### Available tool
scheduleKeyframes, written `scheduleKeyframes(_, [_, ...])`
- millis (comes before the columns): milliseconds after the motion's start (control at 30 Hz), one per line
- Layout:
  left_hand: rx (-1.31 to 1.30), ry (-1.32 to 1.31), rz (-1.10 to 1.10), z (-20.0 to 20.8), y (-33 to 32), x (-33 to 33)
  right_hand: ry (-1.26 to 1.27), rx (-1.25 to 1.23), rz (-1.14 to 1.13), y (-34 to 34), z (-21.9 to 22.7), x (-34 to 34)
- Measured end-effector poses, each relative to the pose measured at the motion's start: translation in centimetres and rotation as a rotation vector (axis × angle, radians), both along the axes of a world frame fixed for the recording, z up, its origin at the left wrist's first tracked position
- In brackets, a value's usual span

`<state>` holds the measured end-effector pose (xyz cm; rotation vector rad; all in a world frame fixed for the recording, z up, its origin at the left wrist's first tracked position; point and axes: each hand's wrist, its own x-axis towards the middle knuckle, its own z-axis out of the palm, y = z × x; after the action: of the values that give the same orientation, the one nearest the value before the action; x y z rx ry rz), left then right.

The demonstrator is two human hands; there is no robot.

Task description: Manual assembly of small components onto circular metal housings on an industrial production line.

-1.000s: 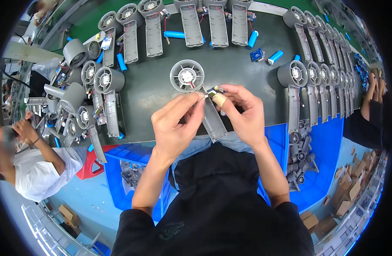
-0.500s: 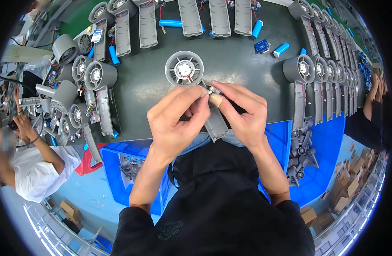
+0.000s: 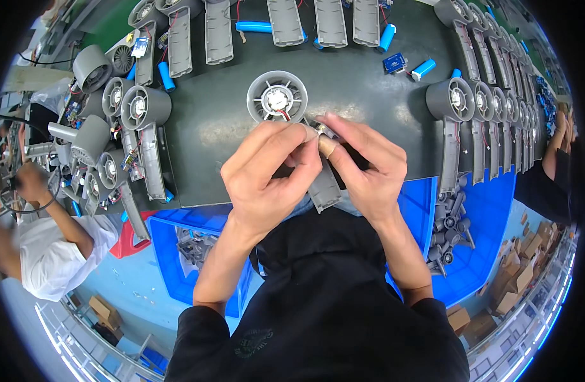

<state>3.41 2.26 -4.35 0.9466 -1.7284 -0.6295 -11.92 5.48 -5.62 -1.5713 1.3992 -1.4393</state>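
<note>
two bare hands meet over the worktop, just below the round end of one grey fan housing. that housing lies directly in front of the person, fan end away, handle toward the lap. the left hand has its fingers pinched narrow, tips together; what sits between them is hidden. the right hand, with one tan wrap on a digit, holds one small circuit board in its fingers, close to the left fingertips.

along the far side are six grey handles in a row. right of centre lie one blue board and three blue cylinders. two rows of housings stand at the right, too tightly overlapped to count. two blue bins sit below the worktop, one per side, both with grey parts inside. one red stool is at the left, near one co-worker in white.
</note>
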Motion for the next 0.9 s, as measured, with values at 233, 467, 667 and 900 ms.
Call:
scheduleKeyframes(233, [-0.053,-0.011,0.013,0.02,-0.04,0.01,-0.068,0.004,-0.001,0.25,-0.4,0.6])
scheduleKeyframes(467, [-0.027,-0.001,0.028,0.34,0.35,-0.14,-0.03,-0.038,-0.046,0.33,-0.41,0.87])
scheduleKeyframes(667, [-0.135,-0.122,0.021,0.28,0.2,0.25,0.091,-0.129,-0.041,0.17,-0.69,0.85])
scheduleKeyframes(900, [-0.126,-0.159,0.055,0.49,0.61,0.22,0.089,-0.175,-0.063,0.18,-0.95,1.02])
